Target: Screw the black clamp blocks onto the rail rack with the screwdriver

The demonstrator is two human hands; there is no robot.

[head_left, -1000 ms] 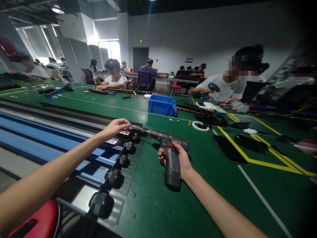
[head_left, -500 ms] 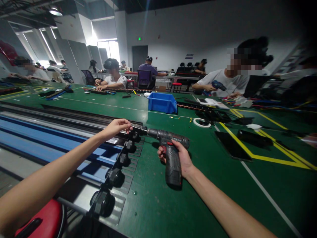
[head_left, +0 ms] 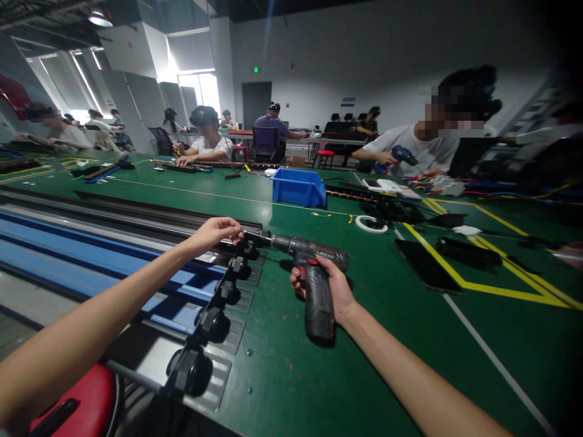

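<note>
My right hand [head_left: 337, 288] is wrapped round the grip of a black cordless drill [head_left: 316, 291], whose nose points left. The drill's bit reaches to the end of the farthest of several long metal profiles [head_left: 91, 252], close to my left hand. My left hand [head_left: 221, 232] has its fingers pinched together beside the bit tip; what lies between them is too small to make out. Along the profile ends runs a row of black cable glands [head_left: 214, 325] with slotted metal plates [head_left: 210, 385] sticking out to the right.
A blue bin [head_left: 298, 188] stands beyond the drill on the green table [head_left: 282, 382]. A white ring [head_left: 371, 224] and dark flat panels [head_left: 428, 267] lie to the right. Across the table a person [head_left: 419, 145] holds a blue drill. A red stool [head_left: 86, 403] is at lower left.
</note>
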